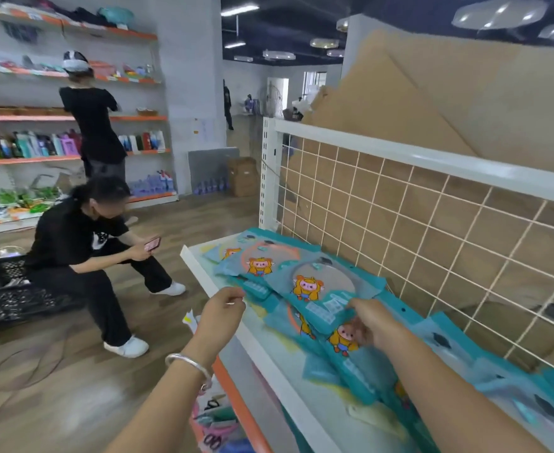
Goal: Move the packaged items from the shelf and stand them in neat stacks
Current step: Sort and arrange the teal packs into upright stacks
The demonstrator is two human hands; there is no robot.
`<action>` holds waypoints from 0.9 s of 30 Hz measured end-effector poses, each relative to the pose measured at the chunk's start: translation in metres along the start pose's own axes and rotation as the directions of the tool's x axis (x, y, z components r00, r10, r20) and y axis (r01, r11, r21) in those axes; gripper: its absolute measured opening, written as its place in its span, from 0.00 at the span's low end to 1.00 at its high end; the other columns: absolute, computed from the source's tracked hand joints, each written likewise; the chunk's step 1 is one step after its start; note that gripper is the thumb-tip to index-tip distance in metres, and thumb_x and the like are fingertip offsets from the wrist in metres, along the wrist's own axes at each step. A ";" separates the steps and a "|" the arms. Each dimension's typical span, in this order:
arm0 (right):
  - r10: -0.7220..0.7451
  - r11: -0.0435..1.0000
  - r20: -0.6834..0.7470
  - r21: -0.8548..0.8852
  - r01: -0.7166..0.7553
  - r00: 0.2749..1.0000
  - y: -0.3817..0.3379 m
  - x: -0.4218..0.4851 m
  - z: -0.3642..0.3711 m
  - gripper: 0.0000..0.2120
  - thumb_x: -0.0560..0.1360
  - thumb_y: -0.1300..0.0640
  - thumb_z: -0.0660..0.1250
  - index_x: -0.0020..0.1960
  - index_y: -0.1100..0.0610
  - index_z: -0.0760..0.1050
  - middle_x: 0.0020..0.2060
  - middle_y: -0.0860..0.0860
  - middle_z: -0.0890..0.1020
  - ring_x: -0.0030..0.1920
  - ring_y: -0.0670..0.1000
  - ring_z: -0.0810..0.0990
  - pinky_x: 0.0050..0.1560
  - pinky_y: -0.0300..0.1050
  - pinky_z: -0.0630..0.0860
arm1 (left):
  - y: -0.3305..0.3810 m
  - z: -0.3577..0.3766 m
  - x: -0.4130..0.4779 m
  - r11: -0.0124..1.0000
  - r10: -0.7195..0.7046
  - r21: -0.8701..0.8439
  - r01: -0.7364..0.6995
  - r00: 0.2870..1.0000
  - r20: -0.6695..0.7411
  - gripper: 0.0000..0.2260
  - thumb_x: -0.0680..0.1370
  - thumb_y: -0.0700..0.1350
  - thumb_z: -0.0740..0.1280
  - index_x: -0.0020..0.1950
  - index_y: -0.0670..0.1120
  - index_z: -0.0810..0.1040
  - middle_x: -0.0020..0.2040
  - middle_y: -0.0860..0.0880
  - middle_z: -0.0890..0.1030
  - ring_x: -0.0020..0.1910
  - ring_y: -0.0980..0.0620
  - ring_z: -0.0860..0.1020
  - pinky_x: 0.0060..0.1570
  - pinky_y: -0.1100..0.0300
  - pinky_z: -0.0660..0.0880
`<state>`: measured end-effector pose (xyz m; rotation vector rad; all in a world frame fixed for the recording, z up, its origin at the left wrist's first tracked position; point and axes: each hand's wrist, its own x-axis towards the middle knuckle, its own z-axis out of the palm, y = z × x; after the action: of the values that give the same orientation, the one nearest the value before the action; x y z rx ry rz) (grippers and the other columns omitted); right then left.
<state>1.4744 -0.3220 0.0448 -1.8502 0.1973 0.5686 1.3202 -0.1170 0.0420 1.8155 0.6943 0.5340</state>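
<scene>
Packs [259,266] in teal, each printed with a cartoon pig, lie flat and overlapping on the white shelf [203,276]. The row runs along it from the far corner toward the camera, just in front of the wire grid [432,230]. Right hand [372,323] is in among them, fingers curled onto the near edge of one pack [314,289]. That pack lies on top of the others with its pig upright toward the camera and its label end nearest. Its long axis can't be made out under the overlap. Left hand [225,305], a silver bangle [189,364] on its wrist, hovers at the shelf's front edge with fingers curled and thumb against forefinger. I can't tell whether it pinches anything. Beyond it a person [82,237] sits on the floor side.
</scene>
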 end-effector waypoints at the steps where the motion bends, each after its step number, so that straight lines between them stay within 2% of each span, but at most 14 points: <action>1: 0.027 0.999 0.014 0.028 -0.027 1.000 -0.003 0.005 0.000 0.05 0.77 0.59 0.60 0.48 0.61 0.71 0.32 0.57 0.74 0.17 0.49 0.73 0.16 0.32 0.64 | -0.001 0.000 0.009 1.000 0.001 0.008 -0.001 1.000 -0.004 0.09 0.78 0.36 0.60 0.54 0.44 0.76 0.53 0.47 0.77 0.48 0.54 0.74 0.38 0.74 0.67; 4: 0.066 0.995 0.032 0.078 -0.069 0.997 -0.015 0.019 0.004 0.05 0.77 0.58 0.63 0.48 0.60 0.71 0.31 0.56 0.75 0.20 0.49 0.75 0.19 0.33 0.65 | 0.002 -0.001 0.038 1.000 0.006 0.017 -0.006 1.000 0.007 0.07 0.79 0.38 0.60 0.52 0.46 0.77 0.50 0.48 0.77 0.45 0.53 0.74 0.40 0.68 0.68; 7: 0.077 0.996 0.002 0.051 -0.077 0.997 -0.020 0.031 0.008 0.07 0.75 0.56 0.67 0.44 0.60 0.73 0.28 0.54 0.73 0.24 0.48 0.69 0.17 0.32 0.61 | 0.006 -0.005 0.074 0.997 -0.016 0.075 0.012 0.999 0.049 0.07 0.80 0.43 0.59 0.47 0.46 0.75 0.44 0.48 0.75 0.47 0.49 0.72 0.47 0.59 0.66; 11: 0.035 0.999 -0.063 -0.014 -0.036 0.997 -0.022 0.050 0.014 0.12 0.72 0.52 0.71 0.47 0.60 0.74 0.30 0.53 0.72 0.26 0.48 0.67 0.21 0.38 0.60 | 0.005 -0.009 0.124 0.970 -0.024 0.243 -0.002 0.994 0.106 0.08 0.80 0.41 0.58 0.43 0.42 0.72 0.44 0.44 0.73 0.45 0.49 0.70 0.44 0.60 0.63; 14: -0.003 0.989 -0.081 -0.145 -0.009 0.997 -0.029 0.055 0.018 0.19 0.71 0.48 0.72 0.53 0.60 0.73 0.31 0.52 0.73 0.26 0.48 0.68 0.19 0.38 0.62 | 0.004 -0.007 0.160 0.929 -0.071 0.371 0.000 0.982 0.178 0.09 0.79 0.39 0.58 0.40 0.39 0.72 0.42 0.42 0.73 0.43 0.46 0.70 0.45 0.57 0.67; 17: -0.005 0.968 -0.067 -0.250 -0.011 0.998 -0.038 0.054 0.024 0.19 0.71 0.47 0.73 0.50 0.61 0.72 0.31 0.54 0.74 0.24 0.48 0.69 0.18 0.35 0.63 | 0.004 -0.002 0.188 0.904 -0.117 0.428 0.009 0.967 0.227 0.12 0.78 0.40 0.60 0.34 0.43 0.70 0.41 0.41 0.74 0.43 0.45 0.71 0.44 0.58 0.67; 20: 0.023 0.969 -0.080 -0.242 -0.042 0.996 -0.046 0.054 0.029 0.16 0.72 0.51 0.72 0.42 0.60 0.69 0.30 0.55 0.75 0.17 0.46 0.69 0.19 0.36 0.65 | 0.002 0.008 0.205 0.848 -0.201 0.529 0.026 0.940 0.276 0.10 0.80 0.47 0.60 0.46 0.41 0.73 0.55 0.40 0.76 0.49 0.44 0.72 0.50 0.58 0.67; 22: 0.024 0.968 -0.102 -0.247 -0.048 0.995 -0.050 0.054 0.029 0.14 0.73 0.52 0.71 0.43 0.60 0.68 0.29 0.54 0.74 0.18 0.46 0.69 0.21 0.37 0.64 | 0.002 0.011 0.211 0.839 -0.246 0.542 0.044 0.920 0.306 0.10 0.80 0.48 0.61 0.51 0.41 0.72 0.54 0.41 0.75 0.48 0.46 0.73 0.50 0.57 0.68; 24: 0.025 0.962 -0.119 -0.268 -0.057 0.993 -0.053 0.052 0.031 0.12 0.74 0.54 0.69 0.42 0.60 0.69 0.29 0.54 0.73 0.21 0.47 0.68 0.22 0.37 0.63 | 0.000 0.011 0.221 0.843 -0.267 0.534 0.066 0.914 0.307 0.14 0.79 0.47 0.63 0.57 0.38 0.73 0.55 0.39 0.78 0.47 0.45 0.76 0.51 0.54 0.72; 27: 0.031 0.938 -0.118 -0.339 -0.070 0.993 -0.055 0.049 0.038 0.10 0.75 0.56 0.67 0.41 0.61 0.68 0.30 0.55 0.74 0.19 0.47 0.70 0.21 0.37 0.64 | -0.002 0.006 0.233 0.844 -0.262 0.532 0.070 0.919 0.295 0.15 0.78 0.47 0.65 0.58 0.37 0.74 0.59 0.39 0.78 0.47 0.46 0.74 0.48 0.57 0.70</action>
<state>1.5285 -0.2603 0.0585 -2.2245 0.2312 0.5625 1.4943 0.0386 0.0450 2.2394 0.7799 -0.1305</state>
